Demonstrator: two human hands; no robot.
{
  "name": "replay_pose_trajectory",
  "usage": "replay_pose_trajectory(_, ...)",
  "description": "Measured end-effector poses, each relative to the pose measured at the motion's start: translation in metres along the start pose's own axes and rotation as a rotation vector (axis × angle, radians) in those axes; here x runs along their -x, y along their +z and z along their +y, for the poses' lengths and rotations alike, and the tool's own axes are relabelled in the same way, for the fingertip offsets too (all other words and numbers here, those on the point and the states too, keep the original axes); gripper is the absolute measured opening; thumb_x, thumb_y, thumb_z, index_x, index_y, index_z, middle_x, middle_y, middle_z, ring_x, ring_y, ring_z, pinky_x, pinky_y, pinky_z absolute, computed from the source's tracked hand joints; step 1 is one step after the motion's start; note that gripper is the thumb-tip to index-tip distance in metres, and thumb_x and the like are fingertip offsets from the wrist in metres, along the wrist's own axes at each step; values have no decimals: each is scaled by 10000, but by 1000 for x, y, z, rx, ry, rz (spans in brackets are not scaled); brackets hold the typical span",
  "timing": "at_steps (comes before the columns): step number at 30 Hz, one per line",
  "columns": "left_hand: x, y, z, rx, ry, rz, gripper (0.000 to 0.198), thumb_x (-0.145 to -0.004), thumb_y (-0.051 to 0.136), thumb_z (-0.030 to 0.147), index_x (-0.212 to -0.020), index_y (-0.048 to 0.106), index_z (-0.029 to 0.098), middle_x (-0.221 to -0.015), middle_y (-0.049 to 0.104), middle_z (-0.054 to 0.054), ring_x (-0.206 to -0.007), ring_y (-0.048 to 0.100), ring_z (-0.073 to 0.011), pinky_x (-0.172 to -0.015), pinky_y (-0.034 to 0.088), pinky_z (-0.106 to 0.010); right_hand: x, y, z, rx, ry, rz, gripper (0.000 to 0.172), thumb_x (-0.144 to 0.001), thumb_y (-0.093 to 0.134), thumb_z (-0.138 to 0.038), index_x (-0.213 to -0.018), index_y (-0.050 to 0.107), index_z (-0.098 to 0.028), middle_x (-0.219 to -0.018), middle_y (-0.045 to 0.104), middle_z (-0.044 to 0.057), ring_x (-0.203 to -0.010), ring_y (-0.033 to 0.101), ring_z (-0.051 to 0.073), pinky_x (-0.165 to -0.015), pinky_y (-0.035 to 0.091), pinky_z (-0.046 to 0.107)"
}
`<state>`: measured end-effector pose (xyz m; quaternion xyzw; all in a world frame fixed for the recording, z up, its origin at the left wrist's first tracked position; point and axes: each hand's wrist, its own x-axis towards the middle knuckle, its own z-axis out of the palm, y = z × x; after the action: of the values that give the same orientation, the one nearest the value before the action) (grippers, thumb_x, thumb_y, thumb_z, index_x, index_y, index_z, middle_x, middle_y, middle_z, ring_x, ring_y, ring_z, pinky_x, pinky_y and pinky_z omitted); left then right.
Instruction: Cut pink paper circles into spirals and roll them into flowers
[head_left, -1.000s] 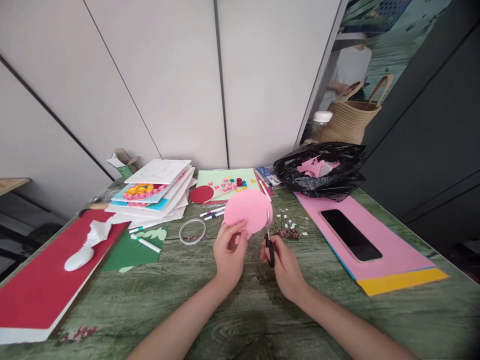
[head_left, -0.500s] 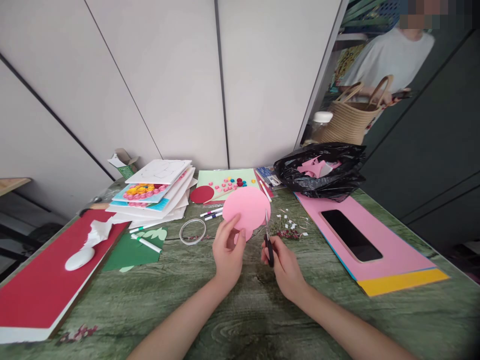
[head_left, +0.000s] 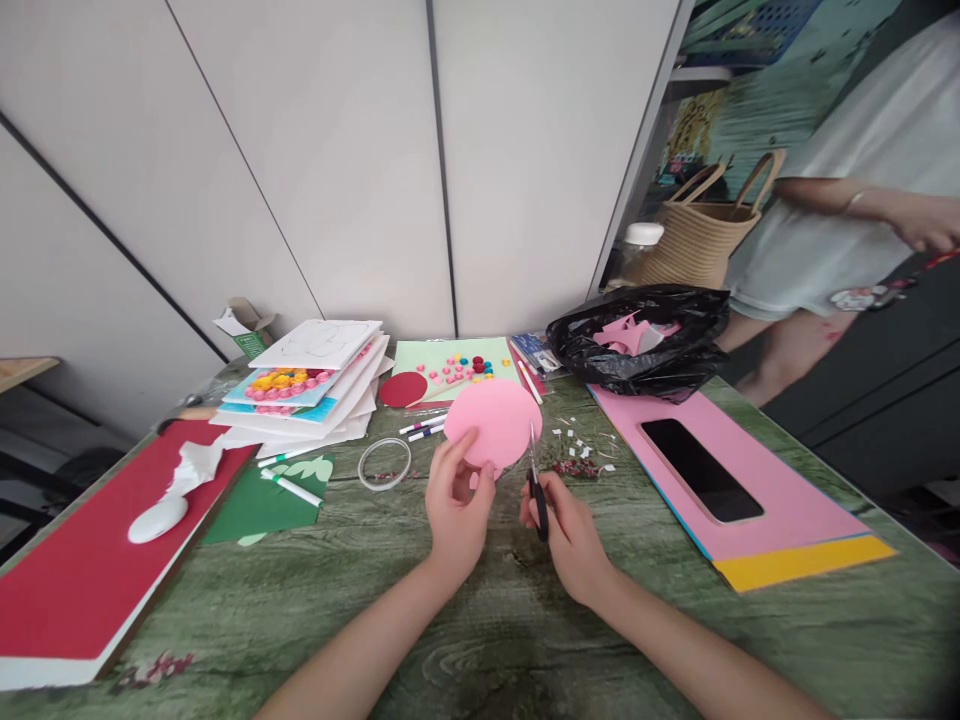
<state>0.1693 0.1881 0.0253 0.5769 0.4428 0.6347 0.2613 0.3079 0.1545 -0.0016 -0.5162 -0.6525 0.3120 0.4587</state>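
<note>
A rounded piece of pink paper (head_left: pixel 496 420) is pinched in my left hand (head_left: pixel 459 495), thumb at its lower edge and fingers on its left side. My right hand (head_left: pixel 566 520) is wrapped round the black handles of a pair of scissors (head_left: pixel 538 500). The blades point up and away from me, at the right edge of the pink paper. Behind the paper lies a pale green sheet (head_left: pixel 420 350) with several small coloured balls, and beside it a dark red paper circle (head_left: pixel 403 390).
On the left are stacked white boards (head_left: pixel 319 345), a roll of tape (head_left: pixel 384 464), green paper (head_left: pixel 262 510) and a red sheet (head_left: pixel 67 560). A black plastic bag (head_left: pixel 585 350) with pink scraps and a phone (head_left: pixel 701 470) lie right. Another person (head_left: pixel 877 150) stands beyond a woven basket (head_left: pixel 690 240).
The pink paper has turned slightly, and its lower projecting part shows less. My hands have barely moved. The other person has come closer, toward the right edge.
</note>
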Motion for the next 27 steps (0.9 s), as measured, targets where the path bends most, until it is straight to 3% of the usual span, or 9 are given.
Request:
replay_pose_trajectory(18, 2, 2, 1, 31, -8, -31, 301, -790, 579, 216, -1089, 599, 233, -1049, 547, -70, -800, 544, -122, -692, 490, -237, 0, -1, 3, 6, 30, -14, 131, -913, 332, -251, -921, 459, -218, -750, 573, 9, -714, 523, 163, -638, 406, 267)
replay_pose_trajectory(27, 2, -1, -4, 43, -28, -13, 294, -813, 554, 236, -1104, 598, 234, -1140, 558, -83, -982, 551, -169, -794, 485, -277, 0, -1, 5, 13, 19, -20, 125, -909, 333, -226, -909, 457, -216, -715, 557, 4, -697, 521, 161, -625, 399, 265)
